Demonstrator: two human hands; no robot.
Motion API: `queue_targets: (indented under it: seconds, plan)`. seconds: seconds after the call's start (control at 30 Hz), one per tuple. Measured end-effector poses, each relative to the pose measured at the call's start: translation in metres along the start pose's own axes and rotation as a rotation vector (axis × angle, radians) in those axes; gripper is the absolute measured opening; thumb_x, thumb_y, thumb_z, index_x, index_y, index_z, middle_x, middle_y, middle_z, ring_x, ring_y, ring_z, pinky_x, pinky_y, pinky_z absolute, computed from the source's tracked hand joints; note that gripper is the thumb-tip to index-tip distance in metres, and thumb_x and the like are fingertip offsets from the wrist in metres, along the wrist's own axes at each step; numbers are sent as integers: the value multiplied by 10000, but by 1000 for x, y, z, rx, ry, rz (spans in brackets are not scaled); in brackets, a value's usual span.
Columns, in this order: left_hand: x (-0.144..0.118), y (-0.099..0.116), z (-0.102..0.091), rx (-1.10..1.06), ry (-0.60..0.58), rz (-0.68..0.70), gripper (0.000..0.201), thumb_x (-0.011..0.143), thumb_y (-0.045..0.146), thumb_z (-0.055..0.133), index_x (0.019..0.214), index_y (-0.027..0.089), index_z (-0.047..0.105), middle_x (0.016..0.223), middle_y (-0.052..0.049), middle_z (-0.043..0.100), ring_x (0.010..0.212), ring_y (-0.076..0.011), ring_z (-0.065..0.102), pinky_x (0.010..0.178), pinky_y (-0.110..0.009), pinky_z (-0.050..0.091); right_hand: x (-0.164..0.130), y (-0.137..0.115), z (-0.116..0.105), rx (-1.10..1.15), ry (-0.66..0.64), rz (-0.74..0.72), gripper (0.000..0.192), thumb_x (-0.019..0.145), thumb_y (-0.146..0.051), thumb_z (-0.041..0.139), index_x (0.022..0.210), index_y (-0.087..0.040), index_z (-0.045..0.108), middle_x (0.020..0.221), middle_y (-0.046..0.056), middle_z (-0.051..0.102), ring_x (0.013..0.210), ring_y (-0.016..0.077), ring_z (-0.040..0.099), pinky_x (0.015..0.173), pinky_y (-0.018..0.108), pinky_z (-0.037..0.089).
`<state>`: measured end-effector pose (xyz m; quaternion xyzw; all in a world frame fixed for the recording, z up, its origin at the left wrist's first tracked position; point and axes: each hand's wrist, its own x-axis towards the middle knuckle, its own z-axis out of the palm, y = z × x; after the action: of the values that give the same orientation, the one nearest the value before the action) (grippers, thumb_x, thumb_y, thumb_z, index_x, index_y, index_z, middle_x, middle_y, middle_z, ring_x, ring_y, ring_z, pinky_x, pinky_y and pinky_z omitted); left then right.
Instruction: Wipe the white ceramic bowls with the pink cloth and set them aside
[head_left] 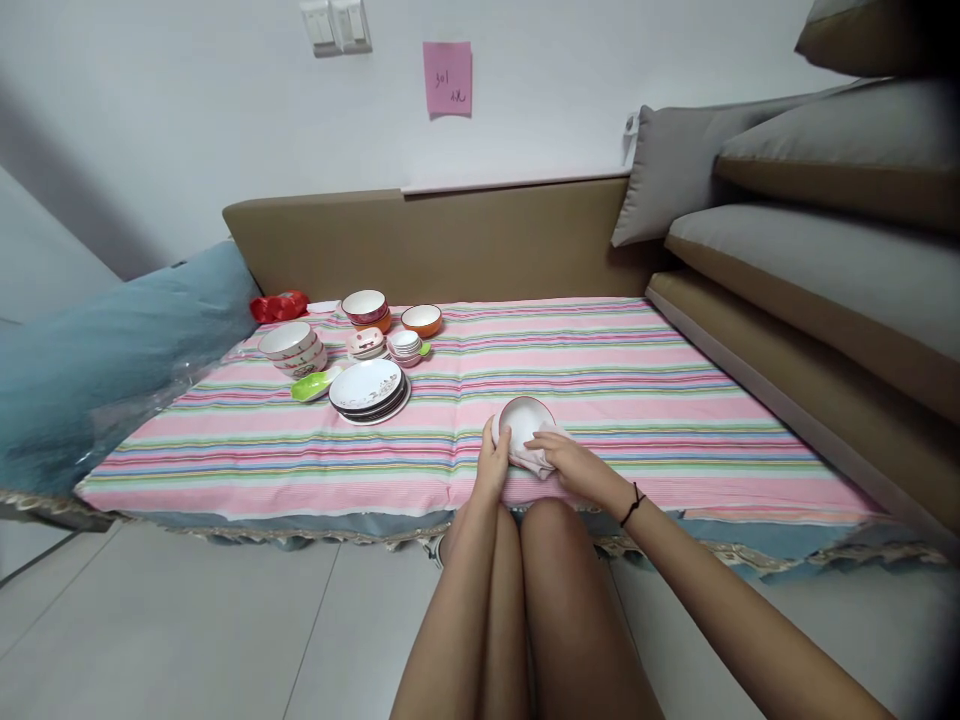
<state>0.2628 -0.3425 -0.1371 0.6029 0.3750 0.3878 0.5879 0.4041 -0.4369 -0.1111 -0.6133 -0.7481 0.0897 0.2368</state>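
Observation:
A white bowl (pixel 523 420) with a thin dark reddish rim is tilted toward me above the striped cover, just past my knees. My left hand (pixel 492 460) grips its left side, the thumb over the rim. At the bowl's lower right, my right hand (pixel 568 462) holds a pale pinkish cloth (pixel 535 463) against the rim and inside, fingers reaching over the edge. Part of the cloth is hidden behind the right hand. A dark cord circles my right wrist.
Left on the striped cover (pixel 570 350) stand stacked plates (pixel 365 385), patterned bowls (pixel 289 342), a green dish (pixel 311 386), small cups (pixel 405 343), an orange bowl (pixel 421 320) and a red bundle (pixel 280 306). Cushions (pixel 817 240) rise at right; a brown backrest (pixel 450 245) runs behind.

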Motion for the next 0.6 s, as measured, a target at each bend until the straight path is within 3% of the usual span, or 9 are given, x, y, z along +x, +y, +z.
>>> queue_targets:
  seconds: [0.17, 0.37, 0.6]
  plan:
    - [0, -2, 0, 0, -3, 10, 580, 846, 548, 493, 1334, 239, 453, 1417, -72, 474, 1351, -240, 374, 1120, -365, 281, -1, 2, 6, -97, -60, 42, 349, 813, -27, 422, 1041, -149, 657, 1109, 113, 680, 1064, 226, 611, 997, 389, 443]
    - [0, -2, 0, 18, 5, -2, 584, 838, 540, 510, 1336, 242, 450, 1422, -69, 468, 1368, -238, 349, 1130, -358, 266, 1, -4, 14, -144, -73, 92, 358, 856, -32, 410, 1112, -166, 622, 1144, 107, 671, 1053, 213, 626, 961, 362, 467]
    - [2, -6, -1, 22, 1, 12, 587, 850, 543, 489, 1338, 221, 441, 1459, -78, 418, 1372, -221, 339, 1136, -342, 249, -1, -3, 11, -378, -64, -41, 344, 823, 8, 458, 1086, -110, 646, 1195, 162, 641, 1134, 273, 593, 994, 422, 453]
